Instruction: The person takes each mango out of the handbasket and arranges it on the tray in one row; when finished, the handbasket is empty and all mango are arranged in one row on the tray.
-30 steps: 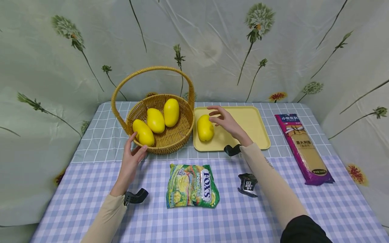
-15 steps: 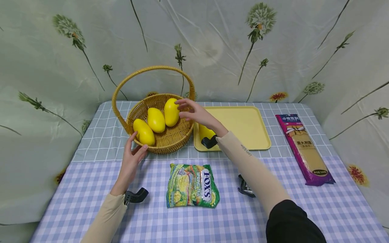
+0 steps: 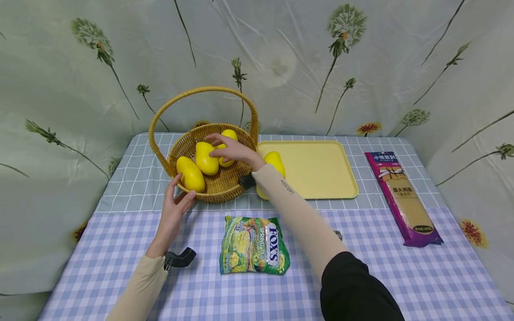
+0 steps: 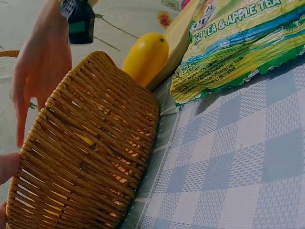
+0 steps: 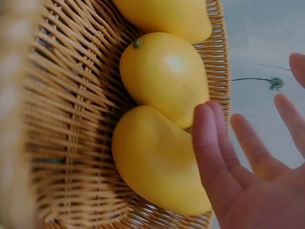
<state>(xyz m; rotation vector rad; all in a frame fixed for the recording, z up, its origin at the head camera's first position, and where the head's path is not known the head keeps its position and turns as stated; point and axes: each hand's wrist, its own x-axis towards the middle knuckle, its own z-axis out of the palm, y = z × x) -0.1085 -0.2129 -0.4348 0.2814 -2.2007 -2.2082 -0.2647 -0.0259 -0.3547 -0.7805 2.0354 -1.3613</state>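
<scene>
A wicker basket (image 3: 217,195) with a tall handle holds several yellow mangoes: one at the left (image 3: 190,174), one in the middle (image 3: 205,157) and one at the right, partly covered. My left hand (image 3: 172,211) touches the basket's front left rim, thumb and fingers spread apart. My right hand (image 3: 233,149) reaches over the basket with parted fingers, above the right mango (image 5: 157,160) and beside the middle mango (image 5: 164,76). It holds nothing; in the right wrist view its fingers are extended. Another mango (image 3: 275,162) lies on a yellow tray (image 3: 317,169), partly behind the right forearm.
A green candy bag (image 3: 254,245) lies in front of the basket. Far right lies a purple pasta pack (image 3: 403,198). A small dark packet (image 3: 338,234) is mostly hidden by the right sleeve. A floral cloth hangs behind the table.
My right hand has moved left from above the tray's mango, across the basket's right rim, to over the mangoes inside. The left hand has stayed at the rim.
</scene>
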